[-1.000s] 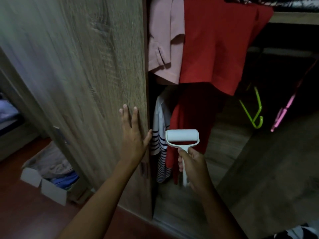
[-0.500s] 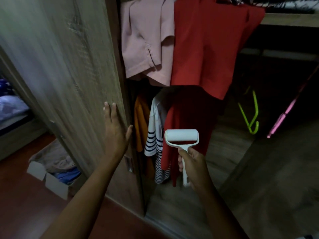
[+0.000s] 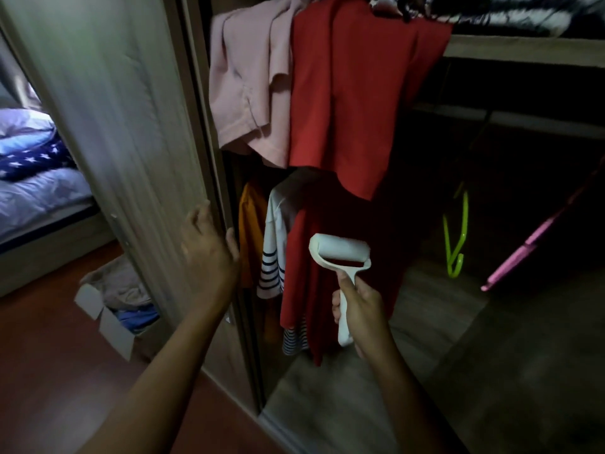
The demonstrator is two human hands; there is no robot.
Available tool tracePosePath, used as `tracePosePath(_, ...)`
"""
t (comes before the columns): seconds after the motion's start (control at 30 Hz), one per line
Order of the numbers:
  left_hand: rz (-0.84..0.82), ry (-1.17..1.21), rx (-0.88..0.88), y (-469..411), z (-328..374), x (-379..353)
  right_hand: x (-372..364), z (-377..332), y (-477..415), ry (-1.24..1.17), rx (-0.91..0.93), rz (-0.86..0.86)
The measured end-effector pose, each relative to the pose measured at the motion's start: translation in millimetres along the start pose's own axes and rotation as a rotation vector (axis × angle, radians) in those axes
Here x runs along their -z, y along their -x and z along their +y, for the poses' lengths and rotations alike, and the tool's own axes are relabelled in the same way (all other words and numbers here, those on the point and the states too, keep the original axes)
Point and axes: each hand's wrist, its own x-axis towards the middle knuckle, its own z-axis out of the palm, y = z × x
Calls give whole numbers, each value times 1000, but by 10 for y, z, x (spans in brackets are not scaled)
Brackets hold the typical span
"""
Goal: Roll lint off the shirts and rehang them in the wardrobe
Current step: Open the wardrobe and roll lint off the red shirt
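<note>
My left hand (image 3: pixel 209 253) lies flat against the wooden sliding wardrobe door (image 3: pixel 124 126) near its right edge, thumb at the edge. My right hand (image 3: pixel 361 314) grips the handle of a white lint roller (image 3: pixel 340 253), held upright in front of the hanging clothes. On the upper rail hang a pink shirt (image 3: pixel 248 83) and a red shirt (image 3: pixel 353 93). Lower down hang an orange garment (image 3: pixel 250 224), a white shirt with navy stripes (image 3: pixel 273 250) and another red garment (image 3: pixel 307 306).
A green hanger (image 3: pixel 456 237) and a pink hanger (image 3: pixel 537 247) hang bare in the dark right part of the wardrobe. A cardboard box with clothes (image 3: pixel 114 309) sits on the floor left of the door. A bed (image 3: pixel 36 178) stands at far left.
The sliding door has moved left under my left hand, uncovering the pink shirt, the orange garment and the striped shirt. The lint roller has stayed in my right hand.
</note>
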Motion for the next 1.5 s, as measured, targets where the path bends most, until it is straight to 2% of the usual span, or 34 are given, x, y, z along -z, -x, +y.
tracePosePath(0.07, -34, 89, -102, 201, 249, 3, 57, 38, 0, -27, 11, 4)
tracePosePath(0.17, -296, 69, -145, 460, 447, -185, 134, 65, -16, -50, 42, -3)
tracePosePath(0.23, -565, 46, -72, 544, 444, -396, 183, 74, -64, -17, 74, -11)
tracePosePath(0.27, -687, 111, 4, 563, 434, -481, 211, 75, -93, 13, 89, -9)
tracePosePath(0.33, -814, 296, 210, 583, 431, -576, 257, 75, -178, 94, 108, 2)
tracePosePath(0.43, -742, 541, 450, 586, 403, -537, 259, 46, -333, 210, 138, 8)
tracePosePath(0.53, -649, 783, 692, 572, 335, -375, 202, -7, -510, 222, 174, -27)
tracePosePath(0.6, -608, 880, 773, 573, 338, -297, 155, -55, -608, 231, 211, -60)
tracePosePath(0.67, -552, 930, 784, 557, 391, -280, 113, -59, -667, 265, 242, -69)
tracePosePath(0.83, -417, 826, 689, 478, 423, -314, 134, 538, -622, 496, 259, -156)
tracePosePath(1.0, -438, 760, 547, 461, 347, -241, 237, 1225, -387, 612, 138, -260)
tracePosePath(1.1, -460, 702, 451, 465, 295, -231, 211, 1041, -469, 537, 77, -259)
tracePosePath(1.27, -459, 630, 407, 428, 262, -230, 245, 287, -750, 377, 314, -62)
tracePosePath(1.37, -492, 630, 365, 438, 307, -202, 303, -47, -866, 206, 290, 57)
tracePosePath(1.43, -499, 647, 360, 458, 333, -202, 319, -69, -907, 151, 277, 47)
tracePosePath(1.5, -482, 661, 366, 475, 343, -210, 300, 102, -903, 220, 303, 17)
